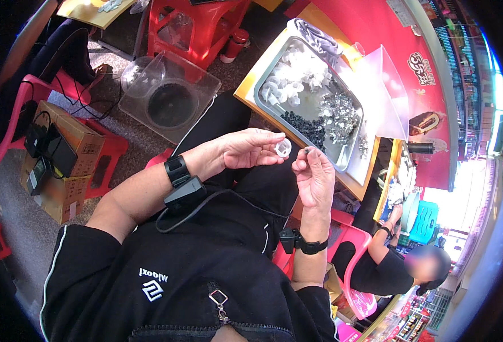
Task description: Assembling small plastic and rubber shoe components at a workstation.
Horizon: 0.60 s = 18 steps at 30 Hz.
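My left hand pinches a small round translucent white plastic piece between thumb and fingers. Close beside it, my right hand is closed with its fingertips on a tiny dark part. The two pieces are apart. Just beyond my hands a metal tray rests on a table. White translucent plastic pieces are heaped at its far left. Small black parts lie at its near side, and clear-and-dark pieces at its right.
A grey cloth lies at the tray's far edge, with a clear plastic sheet to its right. Left are a clear lidded container, red stools and a cardboard box. Another person sits at the right. A cable crosses my lap.
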Tool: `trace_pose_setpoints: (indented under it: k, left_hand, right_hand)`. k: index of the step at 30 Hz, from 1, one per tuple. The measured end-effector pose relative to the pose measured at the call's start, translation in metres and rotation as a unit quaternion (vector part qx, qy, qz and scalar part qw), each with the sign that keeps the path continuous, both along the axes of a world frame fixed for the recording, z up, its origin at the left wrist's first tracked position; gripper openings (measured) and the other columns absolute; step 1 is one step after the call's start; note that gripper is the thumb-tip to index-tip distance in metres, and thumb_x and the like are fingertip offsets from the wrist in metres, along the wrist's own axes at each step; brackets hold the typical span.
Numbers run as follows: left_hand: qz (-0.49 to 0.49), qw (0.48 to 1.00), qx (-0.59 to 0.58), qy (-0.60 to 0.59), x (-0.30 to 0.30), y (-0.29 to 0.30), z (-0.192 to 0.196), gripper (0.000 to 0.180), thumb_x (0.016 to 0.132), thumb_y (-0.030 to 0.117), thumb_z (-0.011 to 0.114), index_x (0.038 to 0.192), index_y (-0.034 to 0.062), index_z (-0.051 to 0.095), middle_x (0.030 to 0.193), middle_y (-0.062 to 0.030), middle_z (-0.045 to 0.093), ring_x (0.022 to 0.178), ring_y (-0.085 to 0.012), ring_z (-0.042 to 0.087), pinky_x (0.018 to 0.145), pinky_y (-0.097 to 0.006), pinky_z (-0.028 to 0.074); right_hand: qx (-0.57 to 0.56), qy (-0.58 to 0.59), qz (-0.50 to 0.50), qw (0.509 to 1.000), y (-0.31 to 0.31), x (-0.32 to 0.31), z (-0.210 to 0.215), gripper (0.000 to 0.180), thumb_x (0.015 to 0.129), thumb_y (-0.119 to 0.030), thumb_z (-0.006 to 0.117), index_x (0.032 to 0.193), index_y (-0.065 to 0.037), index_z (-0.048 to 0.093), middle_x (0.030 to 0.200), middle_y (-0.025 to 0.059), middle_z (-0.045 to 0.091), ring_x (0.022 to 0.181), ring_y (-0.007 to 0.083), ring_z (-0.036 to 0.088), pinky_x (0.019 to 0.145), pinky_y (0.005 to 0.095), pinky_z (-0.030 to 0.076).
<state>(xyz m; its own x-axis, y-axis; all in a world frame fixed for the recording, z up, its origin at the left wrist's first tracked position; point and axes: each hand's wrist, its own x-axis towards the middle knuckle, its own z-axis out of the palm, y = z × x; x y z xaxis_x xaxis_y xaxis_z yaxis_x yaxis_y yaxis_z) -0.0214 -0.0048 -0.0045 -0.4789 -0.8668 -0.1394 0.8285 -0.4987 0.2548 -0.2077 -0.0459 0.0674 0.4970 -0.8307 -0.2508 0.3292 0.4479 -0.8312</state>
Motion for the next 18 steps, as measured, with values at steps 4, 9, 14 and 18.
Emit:
trace_pose_setpoints:
  k: [4,9,14,18]
  left_hand:
    - [0.004,1.000,0.005,-0.011,-0.004,0.000,-0.001,0.029,0.091,0.026,0.058,0.103,-0.0005,0.060,0.091,-0.0111,0.067,0.078,-0.0156,0.066,0.069,-0.022,0.056]
    - [-0.004,1.000,-0.011,-0.012,-0.002,0.000,-0.004,0.028,0.090,0.026,0.059,0.102,0.0005,0.061,0.090,-0.0099,0.067,0.078,-0.0143,0.066,0.070,-0.022,0.056]
    - [-0.005,1.000,-0.014,-0.016,-0.003,0.000,-0.009,0.028,0.090,0.027,0.059,0.102,0.0011,0.061,0.088,-0.0094,0.067,0.078,-0.0133,0.066,0.070,-0.022,0.055]
    - [-0.008,1.000,-0.027,-0.011,-0.005,-0.001,-0.010,0.026,0.090,0.026,0.060,0.100,0.0015,0.062,0.088,-0.0083,0.067,0.077,-0.0124,0.065,0.068,-0.021,0.055]
  right_hand:
    - [-0.047,0.024,0.013,0.999,0.002,0.006,0.002,0.013,0.087,-0.011,0.063,0.093,0.001,0.063,0.081,0.0073,0.062,0.065,0.0106,0.052,0.063,0.0227,0.045]
    - [-0.244,0.203,0.005,0.948,0.002,0.010,0.007,0.012,0.087,-0.011,0.064,0.090,0.001,0.062,0.082,0.0038,0.061,0.068,0.0088,0.051,0.064,0.0205,0.042]
    - [-0.491,0.372,0.033,0.787,0.003,0.020,0.019,0.009,0.081,-0.006,0.068,0.087,-0.001,0.063,0.081,0.0037,0.060,0.071,0.0117,0.055,0.065,0.0214,0.043]
    - [-0.518,0.393,0.048,0.758,0.006,0.023,0.021,0.009,0.079,-0.006,0.069,0.086,-0.003,0.064,0.083,0.0050,0.058,0.072,0.0145,0.056,0.064,0.0254,0.045]
